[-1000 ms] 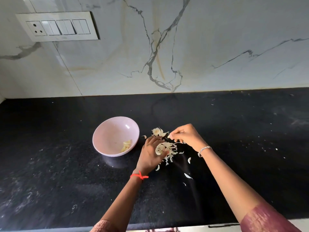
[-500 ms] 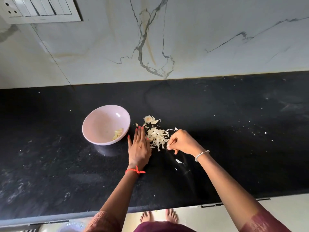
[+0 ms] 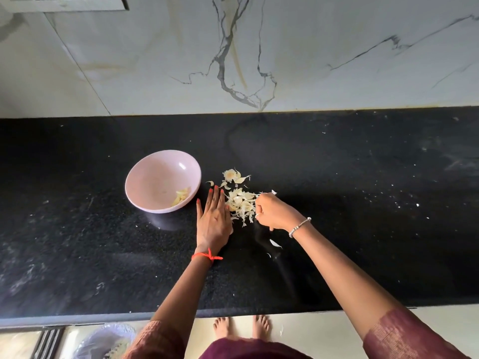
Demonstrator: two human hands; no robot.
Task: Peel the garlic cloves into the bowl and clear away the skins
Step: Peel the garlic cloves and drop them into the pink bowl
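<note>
Several papery skins (image 3: 242, 203) beside round bowl (image 3: 155, 177)

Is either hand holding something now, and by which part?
The left hand holds nothing, flat beside the garlic skins. The right hand curls at their right edge; a grip cannot be told.
</note>
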